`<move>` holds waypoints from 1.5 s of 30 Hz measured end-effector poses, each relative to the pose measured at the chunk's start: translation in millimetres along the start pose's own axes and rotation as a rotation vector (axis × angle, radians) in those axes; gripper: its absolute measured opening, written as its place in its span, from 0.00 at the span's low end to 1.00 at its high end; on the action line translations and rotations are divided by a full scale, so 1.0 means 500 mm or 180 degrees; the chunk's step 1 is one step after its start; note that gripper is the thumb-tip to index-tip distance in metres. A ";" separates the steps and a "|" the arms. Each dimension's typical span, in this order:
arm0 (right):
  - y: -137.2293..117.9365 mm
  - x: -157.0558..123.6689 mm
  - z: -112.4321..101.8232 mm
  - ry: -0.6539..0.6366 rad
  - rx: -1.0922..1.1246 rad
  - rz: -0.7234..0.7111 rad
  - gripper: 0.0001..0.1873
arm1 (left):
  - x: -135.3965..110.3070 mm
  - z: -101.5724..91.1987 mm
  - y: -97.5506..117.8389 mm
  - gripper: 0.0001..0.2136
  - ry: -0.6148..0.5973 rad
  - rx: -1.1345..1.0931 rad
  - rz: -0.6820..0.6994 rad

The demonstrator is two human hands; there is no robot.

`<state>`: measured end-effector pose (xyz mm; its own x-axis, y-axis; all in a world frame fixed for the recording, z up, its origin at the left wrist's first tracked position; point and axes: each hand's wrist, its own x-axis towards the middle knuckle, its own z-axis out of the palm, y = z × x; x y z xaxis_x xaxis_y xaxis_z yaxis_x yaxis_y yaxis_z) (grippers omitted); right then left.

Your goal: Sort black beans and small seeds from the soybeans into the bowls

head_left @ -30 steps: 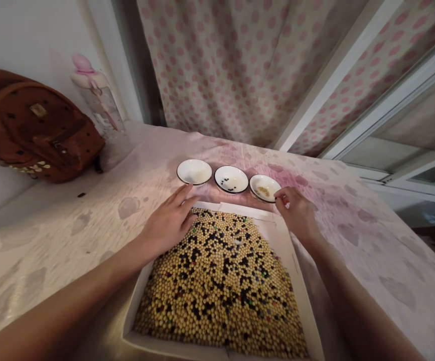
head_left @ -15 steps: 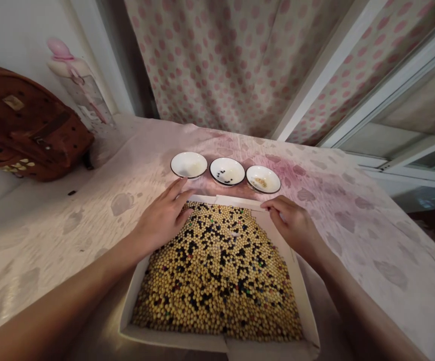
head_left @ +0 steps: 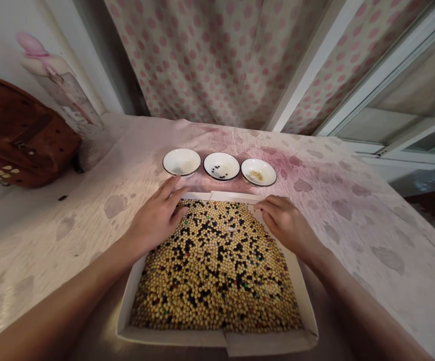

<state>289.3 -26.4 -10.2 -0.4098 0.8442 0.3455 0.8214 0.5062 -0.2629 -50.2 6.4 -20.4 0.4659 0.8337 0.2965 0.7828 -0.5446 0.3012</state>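
Observation:
A shallow white cardboard box (head_left: 125, 301) lies in front of me, filled with small round beads (head_left: 213, 271), mostly tan with many black ones and a few coloured. My left hand (head_left: 155, 215) rests over the box's far left side, fingers stretched out and apart, the fingertips reaching past the far wall. At the far right corner is my right hand (head_left: 287, 220), its fingers curled and the thumb beneath them. Whether a bead or the box edge is between those fingertips is hidden.
Beyond the box stand three white bowls: the left bowl (head_left: 181, 161) shows no beads, the middle bowl (head_left: 221, 165) holds several black beads, the right bowl (head_left: 258, 171) several tan ones. A brown backpack (head_left: 25, 135) and a pink-topped bottle (head_left: 57, 80) stand left on the patterned tablecloth (head_left: 352, 225).
The whole view has shifted a little, so the bowls and box sit slightly further left. My right thumb has drawn slightly away from its fingertips. My left hand keeps its place on the box.

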 end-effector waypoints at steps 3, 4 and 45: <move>-0.001 0.001 -0.001 -0.0086 -0.0047 -0.0043 0.13 | 0.000 0.000 0.001 0.19 -0.0030 0.0045 -0.0006; -0.001 0.002 0.000 -0.0147 -0.0059 -0.0072 0.13 | 0.000 0.000 0.001 0.19 -0.0032 0.0060 -0.0001; 0.100 0.070 0.012 0.1059 -0.0066 0.0593 0.09 | -0.001 0.007 0.001 0.19 0.0042 0.0085 -0.0045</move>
<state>313.5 29.6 -16.6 -0.1044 0.8164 0.5679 0.8789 0.3430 -0.3315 -48.7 6.0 -23.6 0.4494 0.8399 0.3043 0.8000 -0.5299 0.2812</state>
